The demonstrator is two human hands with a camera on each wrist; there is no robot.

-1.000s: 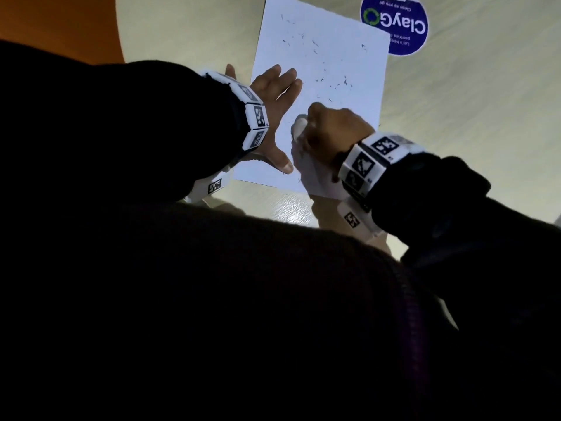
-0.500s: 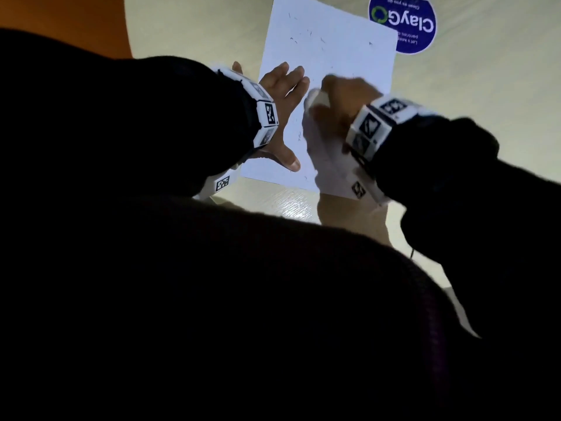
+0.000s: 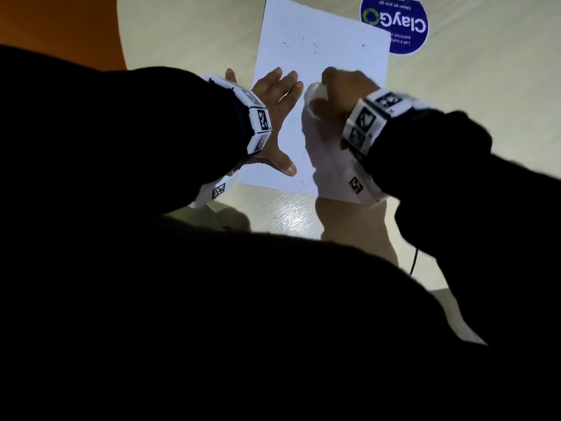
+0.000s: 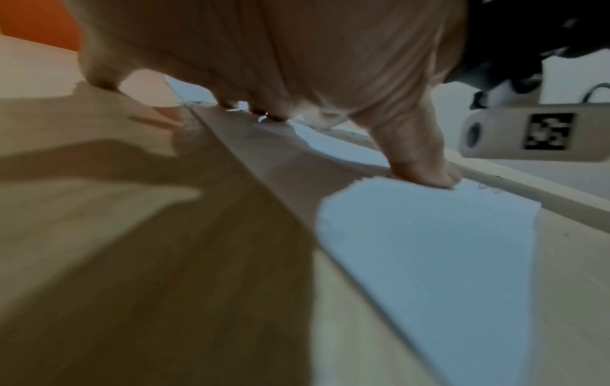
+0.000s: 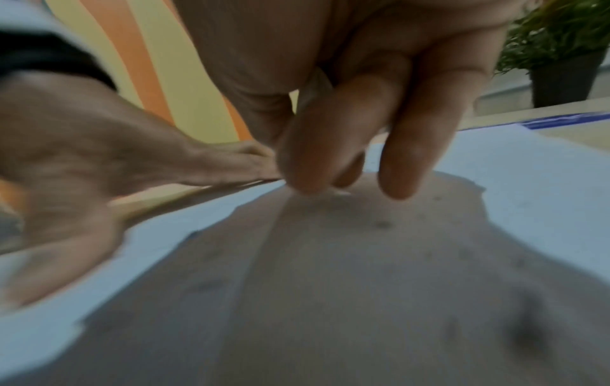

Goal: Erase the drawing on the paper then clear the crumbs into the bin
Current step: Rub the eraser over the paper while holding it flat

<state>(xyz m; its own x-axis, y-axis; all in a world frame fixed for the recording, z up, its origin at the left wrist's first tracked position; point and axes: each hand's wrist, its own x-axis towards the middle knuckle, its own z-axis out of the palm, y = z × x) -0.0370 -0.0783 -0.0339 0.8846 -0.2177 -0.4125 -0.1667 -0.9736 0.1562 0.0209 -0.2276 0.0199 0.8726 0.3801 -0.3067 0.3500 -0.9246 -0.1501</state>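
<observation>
A white sheet of paper (image 3: pixel 328 47) lies on the pale wooden table (image 3: pixel 485 86), with dark eraser crumbs (image 3: pixel 285 44) scattered near its far end and a few near its front edge. My left hand (image 3: pixel 282 123) lies flat on the sheet's left side, fingers spread and thumb (image 4: pixel 419 167) pressed down on the paper (image 4: pixel 429 248). My right hand (image 3: pixel 334 86) is curled round a small white eraser (image 3: pixel 317 91) at the middle of the sheet. In the right wrist view its fingertips (image 5: pixel 307 169) touch the paper (image 5: pixel 528 182). No drawing lines are clear to see.
A round blue ClayGo sticker (image 3: pixel 394 22) sits on the table just past the paper's far right corner. An orange surface (image 3: pixel 60 31) borders the table at the left. A potted plant (image 5: pixel 561 52) stands beyond the table. No bin is in view.
My right hand has moved with the eraser from near the paper's front edge up to its middle. The left hand stays flat on the sheet.
</observation>
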